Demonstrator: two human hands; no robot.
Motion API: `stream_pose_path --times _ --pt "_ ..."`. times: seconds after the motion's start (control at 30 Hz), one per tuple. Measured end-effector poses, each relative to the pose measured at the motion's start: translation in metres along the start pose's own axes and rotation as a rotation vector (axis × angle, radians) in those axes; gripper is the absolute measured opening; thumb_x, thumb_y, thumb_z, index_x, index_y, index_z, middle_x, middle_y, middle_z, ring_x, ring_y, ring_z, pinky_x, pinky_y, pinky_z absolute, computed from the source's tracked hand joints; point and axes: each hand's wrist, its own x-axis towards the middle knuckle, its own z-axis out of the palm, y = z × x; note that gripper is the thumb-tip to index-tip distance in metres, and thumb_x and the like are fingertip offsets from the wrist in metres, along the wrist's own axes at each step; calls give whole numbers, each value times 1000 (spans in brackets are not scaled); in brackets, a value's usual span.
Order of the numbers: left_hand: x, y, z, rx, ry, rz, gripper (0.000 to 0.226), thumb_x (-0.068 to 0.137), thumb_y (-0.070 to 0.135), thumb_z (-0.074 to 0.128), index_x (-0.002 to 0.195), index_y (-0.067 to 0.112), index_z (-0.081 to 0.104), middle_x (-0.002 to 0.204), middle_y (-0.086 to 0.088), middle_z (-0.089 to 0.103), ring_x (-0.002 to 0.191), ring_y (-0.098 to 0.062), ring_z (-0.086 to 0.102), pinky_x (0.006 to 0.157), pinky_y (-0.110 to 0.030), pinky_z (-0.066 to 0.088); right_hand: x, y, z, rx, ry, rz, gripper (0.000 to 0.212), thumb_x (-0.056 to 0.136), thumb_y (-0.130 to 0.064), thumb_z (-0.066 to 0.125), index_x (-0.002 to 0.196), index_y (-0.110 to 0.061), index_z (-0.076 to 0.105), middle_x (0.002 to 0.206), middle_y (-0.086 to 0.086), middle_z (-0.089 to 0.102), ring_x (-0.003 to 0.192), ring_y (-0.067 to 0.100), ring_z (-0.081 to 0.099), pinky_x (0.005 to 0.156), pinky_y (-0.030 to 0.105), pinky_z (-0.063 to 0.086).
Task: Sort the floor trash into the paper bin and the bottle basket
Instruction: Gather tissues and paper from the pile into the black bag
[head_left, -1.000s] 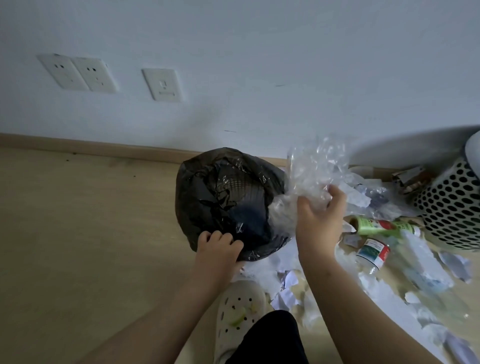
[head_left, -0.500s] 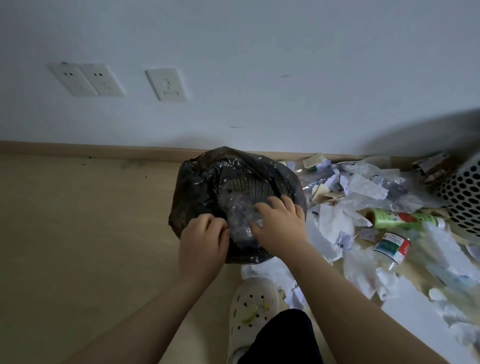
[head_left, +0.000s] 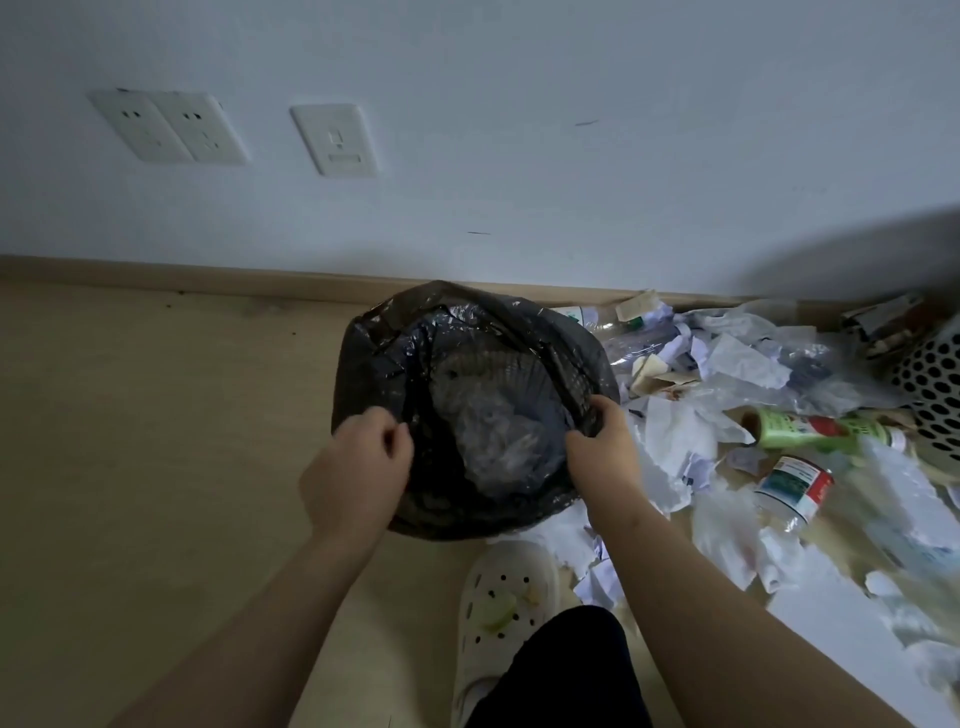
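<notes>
A round bin lined with a black bag (head_left: 415, 332) stands on the floor by the wall. Crumpled clear plastic (head_left: 498, 447) lies inside it. My left hand (head_left: 358, 467) pinches the bag's rim on the left side, and my right hand (head_left: 605, 447) grips the rim on the right. A white perforated basket (head_left: 935, 395) shows at the right edge. Between them lies a heap of torn paper (head_left: 675, 441), a green-labelled bottle (head_left: 810, 431) and a clear bottle with a red and white label (head_left: 795, 483).
A white clog (head_left: 506, 597) and a dark trouser leg sit just below the bin. Bare wooden floor stretches to the left. The white wall carries sockets (head_left: 171, 127) and a switch plate (head_left: 335, 140). More paper scraps and plastic film cover the floor at lower right.
A second ago my right hand held the clear plastic above the bin; it then pushed it inside. Now both hands have moved apart to the bag's rim.
</notes>
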Motion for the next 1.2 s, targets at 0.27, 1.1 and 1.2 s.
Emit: stream_pose_path --times 0.27,1.1,1.2 --pt "-12 15 42 -1225 -479 -1071 44 95 17 52 137 12 38 111 -12 57 80 -24 60 54 -35 54 -5 -1 22 320 -322 100 52 88 5 50 133 -20 45 125 9 52 107 28 57 80 38 55" --pt "-66 71 191 144 -812 -108 39 91 30 46 129 36 43 147 1 32 137 -24 23 105 -36 29 29 160 -90 -558 4 237 41 88 -17 49 129 -20 46 132 4 47 118 24 47 91 30 38" --pt "-68 63 206 119 -871 -166 66 84 33 55 141 39 23 153 -2 16 141 -28 16 107 -40 28 25 183 -91 -710 30 203 60 85 -24 53 140 -25 28 148 2 24 134 29 31 107 39 34"
